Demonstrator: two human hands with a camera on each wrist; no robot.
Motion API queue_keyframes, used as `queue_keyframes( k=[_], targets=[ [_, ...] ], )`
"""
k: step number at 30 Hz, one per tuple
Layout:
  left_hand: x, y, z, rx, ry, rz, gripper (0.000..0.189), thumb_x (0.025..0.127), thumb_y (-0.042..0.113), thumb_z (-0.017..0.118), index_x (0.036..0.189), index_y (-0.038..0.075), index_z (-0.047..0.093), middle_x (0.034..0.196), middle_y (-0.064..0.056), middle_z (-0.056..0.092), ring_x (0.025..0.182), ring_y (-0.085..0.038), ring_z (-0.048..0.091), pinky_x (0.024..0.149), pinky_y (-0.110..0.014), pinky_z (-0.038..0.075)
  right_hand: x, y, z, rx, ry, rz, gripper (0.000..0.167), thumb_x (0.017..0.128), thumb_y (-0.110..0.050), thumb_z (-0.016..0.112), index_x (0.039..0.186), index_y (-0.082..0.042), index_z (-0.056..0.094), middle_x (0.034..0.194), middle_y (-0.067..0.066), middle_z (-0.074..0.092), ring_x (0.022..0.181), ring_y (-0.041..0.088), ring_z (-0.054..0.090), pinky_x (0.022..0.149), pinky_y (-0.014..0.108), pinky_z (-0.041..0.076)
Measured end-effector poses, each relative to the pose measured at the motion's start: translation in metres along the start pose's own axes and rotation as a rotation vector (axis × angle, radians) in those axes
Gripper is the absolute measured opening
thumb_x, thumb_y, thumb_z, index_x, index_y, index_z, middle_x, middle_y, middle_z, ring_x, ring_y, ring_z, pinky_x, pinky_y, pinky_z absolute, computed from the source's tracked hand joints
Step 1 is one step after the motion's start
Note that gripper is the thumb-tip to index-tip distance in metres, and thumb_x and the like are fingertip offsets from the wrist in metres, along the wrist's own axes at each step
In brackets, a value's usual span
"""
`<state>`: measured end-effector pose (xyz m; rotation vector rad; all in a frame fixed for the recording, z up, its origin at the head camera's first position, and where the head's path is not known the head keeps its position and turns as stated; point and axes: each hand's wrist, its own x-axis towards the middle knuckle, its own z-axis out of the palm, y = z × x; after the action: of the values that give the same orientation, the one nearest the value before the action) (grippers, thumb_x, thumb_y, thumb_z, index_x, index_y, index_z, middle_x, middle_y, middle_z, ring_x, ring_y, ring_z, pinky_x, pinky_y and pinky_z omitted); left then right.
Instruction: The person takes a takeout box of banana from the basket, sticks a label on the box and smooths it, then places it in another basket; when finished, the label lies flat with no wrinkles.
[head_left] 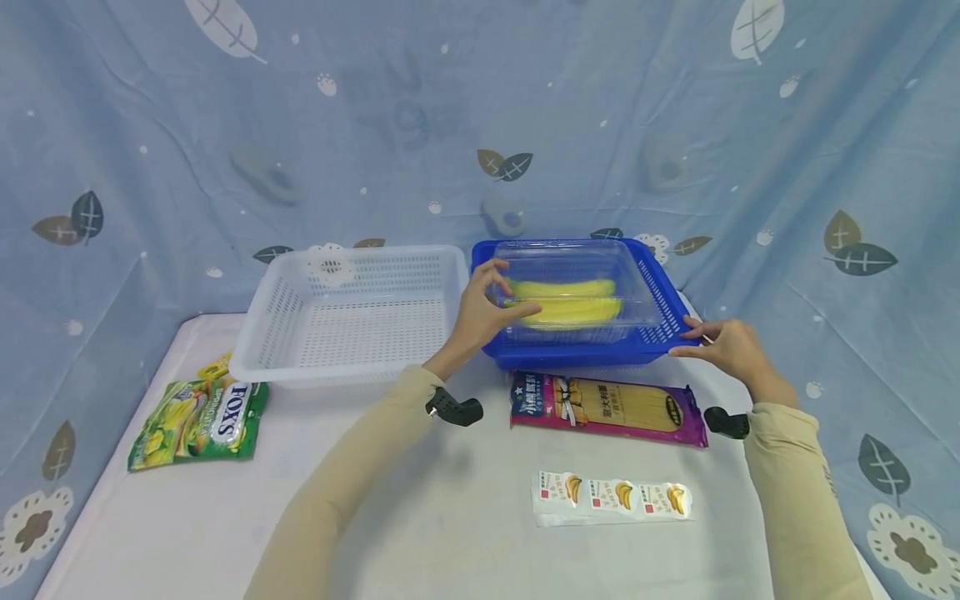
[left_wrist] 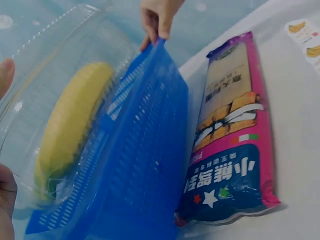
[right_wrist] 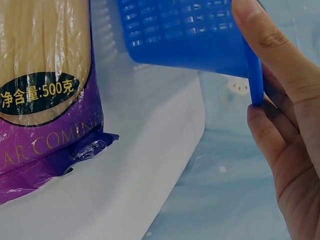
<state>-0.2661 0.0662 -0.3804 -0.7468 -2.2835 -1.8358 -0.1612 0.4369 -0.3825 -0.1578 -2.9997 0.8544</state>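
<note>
1. The clear plastic box [head_left: 570,292] is thin, glossy and rectangular with rounded corners; two smooth yellow bananas [head_left: 570,304] show through its walls.
2. It sits inside the blue basket [head_left: 660,329], a rigid plastic tray with slotted mesh sides, at about 12 o'clock on the table [head_left: 420,508].
3. The left hand [head_left: 480,312] grips the box's near left edge, thumb along the front and fingers curled over the lid.
4. The right hand [head_left: 723,346] pinches the blue basket's rim at its near right corner, at about 3 o'clock from the box; in the right wrist view the thumb lies on top of the rim and the fingers under it.
5. The white basket [head_left: 352,312], the same perforated plastic, stands just beside the blue one at its 9 o'clock.
6. A flat purple-and-pink noodle packet [head_left: 607,408], shiny film with pale strands visible through a window, lies just in front of the blue basket at its 6 o'clock.
7. A strip of banana stickers [head_left: 611,497] lies nearer the person.
8. A crinkled green candy bag [head_left: 198,421] rests at 9 o'clock on the smooth white table.
</note>
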Motion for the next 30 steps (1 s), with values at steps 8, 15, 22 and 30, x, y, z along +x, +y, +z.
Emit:
queue_keyframes(
  k=[8, 15, 22, 30],
  targets=[
    [-0.023, 0.011, -0.018, -0.007, 0.028, -0.031, 0.047, 0.072, 0.027, 0.085, 0.087, -0.003, 0.054, 0.143, -0.005, 0.044, 0.067, -0.018, 0.042, 0.058, -0.024, 0.039, -0.002, -0.001, 0.000, -0.005, -0.003, -0.030, 0.062, 0.077, -0.042, 0.079, 0.107, 0.010, 0.068, 0.132, 0.022, 0.051, 0.122, 0.053, 0.042, 0.071, 0.025, 0.043],
    [-0.045, 0.026, -0.033, 0.001, 0.037, -0.038, 0.044, 0.070, 0.023, 0.087, 0.085, -0.002, 0.054, 0.141, -0.001, 0.046, 0.051, -0.009, 0.036, 0.051, -0.022, 0.040, -0.001, -0.001, -0.001, 0.017, -0.016, -0.021, 0.064, 0.078, -0.041, 0.079, 0.110, 0.013, 0.065, 0.135, 0.024, 0.047, 0.125, 0.055, 0.036, 0.087, 0.052, 0.045],
    [-0.062, 0.036, -0.042, 0.011, 0.048, -0.040, 0.043, 0.068, 0.023, 0.088, 0.082, 0.002, 0.054, 0.137, 0.008, 0.047, 0.053, -0.010, 0.037, 0.051, -0.020, 0.040, 0.000, 0.001, -0.001, -0.026, 0.001, -0.025, 0.063, 0.077, -0.042, 0.079, 0.108, 0.011, 0.067, 0.132, 0.023, 0.050, 0.122, 0.056, 0.039, 0.071, 0.034, 0.041],
    [-0.078, 0.044, -0.051, -0.012, 0.044, -0.040, 0.043, 0.067, 0.018, 0.089, 0.083, -0.002, 0.054, 0.136, 0.008, 0.047, 0.052, -0.011, 0.035, 0.049, -0.020, 0.037, 0.001, -0.003, -0.001, -0.020, -0.014, -0.009, 0.068, 0.077, -0.045, 0.078, 0.110, 0.013, 0.065, 0.133, 0.025, 0.046, 0.122, 0.058, 0.036, 0.078, 0.047, 0.043]
  ],
)
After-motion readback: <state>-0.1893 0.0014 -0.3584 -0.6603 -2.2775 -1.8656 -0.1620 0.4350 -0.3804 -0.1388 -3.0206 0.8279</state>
